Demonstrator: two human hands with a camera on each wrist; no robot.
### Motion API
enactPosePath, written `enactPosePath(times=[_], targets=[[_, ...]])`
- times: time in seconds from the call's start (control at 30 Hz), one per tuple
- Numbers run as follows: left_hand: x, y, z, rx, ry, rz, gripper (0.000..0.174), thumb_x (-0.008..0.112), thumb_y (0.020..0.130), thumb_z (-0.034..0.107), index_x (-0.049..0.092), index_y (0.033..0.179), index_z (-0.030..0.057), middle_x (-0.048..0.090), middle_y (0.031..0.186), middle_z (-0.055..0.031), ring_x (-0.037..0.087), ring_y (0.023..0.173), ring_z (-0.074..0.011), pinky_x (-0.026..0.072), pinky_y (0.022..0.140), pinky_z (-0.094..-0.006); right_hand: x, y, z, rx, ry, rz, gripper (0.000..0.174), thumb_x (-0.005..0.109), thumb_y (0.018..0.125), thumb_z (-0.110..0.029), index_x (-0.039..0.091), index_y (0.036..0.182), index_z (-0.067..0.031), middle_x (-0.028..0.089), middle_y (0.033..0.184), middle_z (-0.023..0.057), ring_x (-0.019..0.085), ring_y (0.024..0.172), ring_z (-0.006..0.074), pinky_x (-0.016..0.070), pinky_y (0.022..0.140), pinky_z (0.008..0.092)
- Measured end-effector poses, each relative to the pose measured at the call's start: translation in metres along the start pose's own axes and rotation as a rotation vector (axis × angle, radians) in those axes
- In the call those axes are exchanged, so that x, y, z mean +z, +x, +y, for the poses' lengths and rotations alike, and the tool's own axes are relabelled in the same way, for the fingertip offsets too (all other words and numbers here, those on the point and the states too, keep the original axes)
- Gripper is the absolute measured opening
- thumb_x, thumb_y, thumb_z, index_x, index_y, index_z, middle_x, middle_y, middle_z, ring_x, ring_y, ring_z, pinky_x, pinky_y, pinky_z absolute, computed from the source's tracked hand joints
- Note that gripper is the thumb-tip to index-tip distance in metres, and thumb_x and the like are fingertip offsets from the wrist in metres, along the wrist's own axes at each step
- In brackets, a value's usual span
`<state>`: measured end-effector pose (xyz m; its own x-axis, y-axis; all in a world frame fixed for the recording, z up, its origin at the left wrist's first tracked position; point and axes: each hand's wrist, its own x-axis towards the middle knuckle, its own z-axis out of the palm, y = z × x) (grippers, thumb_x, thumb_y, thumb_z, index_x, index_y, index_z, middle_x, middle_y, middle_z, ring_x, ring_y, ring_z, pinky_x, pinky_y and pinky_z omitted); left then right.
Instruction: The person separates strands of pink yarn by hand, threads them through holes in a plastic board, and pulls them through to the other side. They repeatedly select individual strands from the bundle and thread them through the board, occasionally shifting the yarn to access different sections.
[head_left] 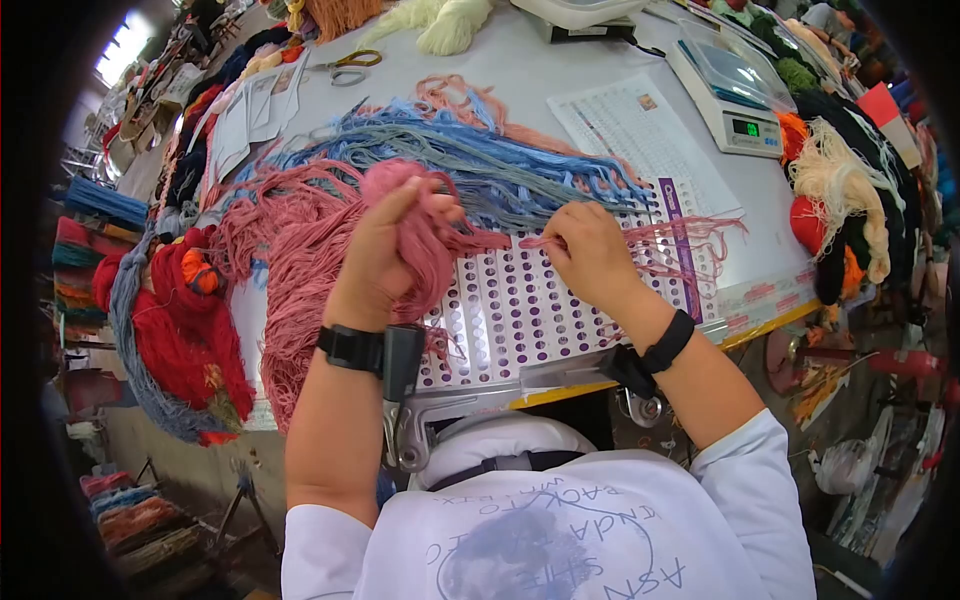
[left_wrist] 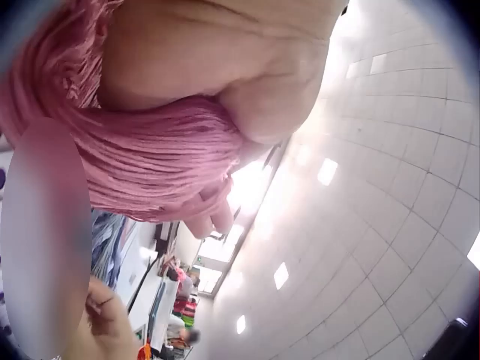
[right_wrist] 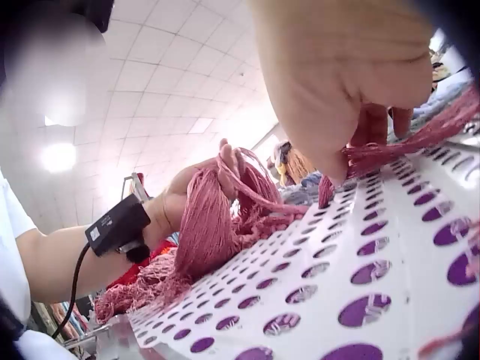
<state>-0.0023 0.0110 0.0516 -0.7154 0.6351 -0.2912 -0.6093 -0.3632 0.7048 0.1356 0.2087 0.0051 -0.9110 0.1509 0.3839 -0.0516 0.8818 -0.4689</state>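
Currently grips a thick hank of pink yarn (head_left: 425,235) in the left hand (head_left: 380,255), fingers (left_wrist: 214,217) curled tight round it, raised just above the white board with purple holes (head_left: 510,320). Pinches a few pink strands (head_left: 690,232) with the right hand (head_left: 592,255), fingers (right_wrist: 373,127) pressed together on them right at the board's surface, near its far edge. Draws one thin strand taut between hank and right hand, with the other ends trailing off rightward over the board. Works beside a loose heap of pink yarn (head_left: 290,240) spread on the desk (head_left: 540,70) to the left of the board. Has blue and grey yarn (head_left: 480,155) fanned out just beyond the board, a printed sheet (head_left: 640,130) to its right, then a scale (head_left: 735,90) with a green display. Has scissors (head_left: 348,66) at the desk's far side and red yarn (head_left: 190,330) hanging off its left edge.
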Motion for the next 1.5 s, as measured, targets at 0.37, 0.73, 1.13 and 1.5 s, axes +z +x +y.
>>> enactPosePath(times=[0.37, 0.73, 1.13, 1.5], targets=[[0.030, 0.008, -0.062, -0.073, 1.050, -0.085, 0.014, 0.057, 0.084, 0.006, 0.058, 0.095, -0.0025, 0.063, 0.075, -0.0066, 0.060, 0.061, -0.0136, 0.0483, 0.058, -0.0252, 0.000, 0.006, 0.003, 0.161, 0.343, -0.196, 0.017, 0.051, 0.084, -0.007, 0.050, 0.100, -0.0039, 0.062, 0.087, 0.0176, 0.061, 0.083, 0.0353, 0.0464, 0.070, 0.0396], [-0.131, -0.016, 0.156, 0.249, 0.313, 0.223, 0.018, 0.056, 0.088, 0.008, 0.057, 0.105, 0.0053, 0.052, 0.067, 0.0021, 0.049, 0.057, -0.0072, 0.0417, 0.050, -0.0213, 0.003, 0.006, 0.006, 0.281, 0.271, -0.290, 0.016, 0.056, 0.084, -0.013, 0.054, 0.097, -0.0046, 0.061, 0.076, 0.0091, 0.060, 0.072, 0.0247, 0.0454, 0.066, 0.0344], [0.034, -0.080, 0.039, -0.075, 0.066, -0.285, 0.042, 0.044, 0.092, 0.020, 0.046, 0.124, -0.0067, 0.050, 0.128, -0.0178, 0.056, 0.106, -0.0202, 0.0451, 0.089, -0.0316, -0.042, 0.011, -0.098, 0.435, 1.054, -0.269, 0.021, 0.065, 0.083, -0.015, 0.062, 0.097, 0.0013, 0.059, 0.070, 0.0018, 0.054, 0.064, 0.0078, 0.0432, 0.057, 0.0234], [0.028, -0.104, 0.023, -0.153, 0.006, -0.366, 0.058, 0.044, 0.088, 0.026, 0.035, 0.132, -0.0101, 0.043, 0.134, -0.0207, 0.046, 0.121, -0.0265, 0.0366, 0.102, -0.0379, -0.043, -0.006, -0.137, 0.443, 1.420, -0.225, 0.014, 0.059, 0.088, -0.010, 0.063, 0.094, 0.0025, 0.060, 0.078, 0.0018, 0.054, 0.072, 0.0067, 0.0434, 0.065, 0.0218]])
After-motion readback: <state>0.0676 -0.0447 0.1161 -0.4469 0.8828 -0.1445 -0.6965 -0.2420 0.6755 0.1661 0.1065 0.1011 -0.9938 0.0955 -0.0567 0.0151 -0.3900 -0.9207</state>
